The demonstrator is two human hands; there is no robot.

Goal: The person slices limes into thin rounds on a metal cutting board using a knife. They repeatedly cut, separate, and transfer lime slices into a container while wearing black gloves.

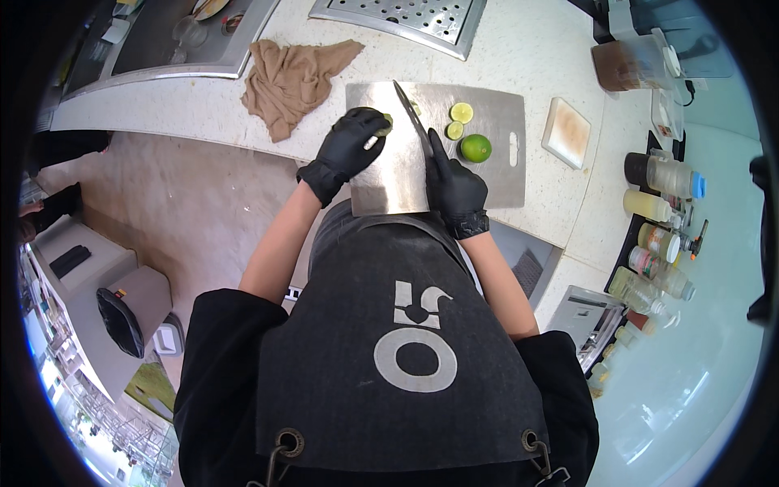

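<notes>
Pale bench point(527, 49); left hand point(349, 146) pinching green piece point(385, 124), mostly hidden; right hand point(458, 187) gripping knife point(411, 110), partly covered; lime point(475, 148) whole, glossy.

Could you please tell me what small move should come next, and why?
Probably the left hand should steady the green piece, seemingly lime, against the cutting board before any cut: the right hand already holds the knife over the board, its blade close to that piece but apart from it.
</notes>
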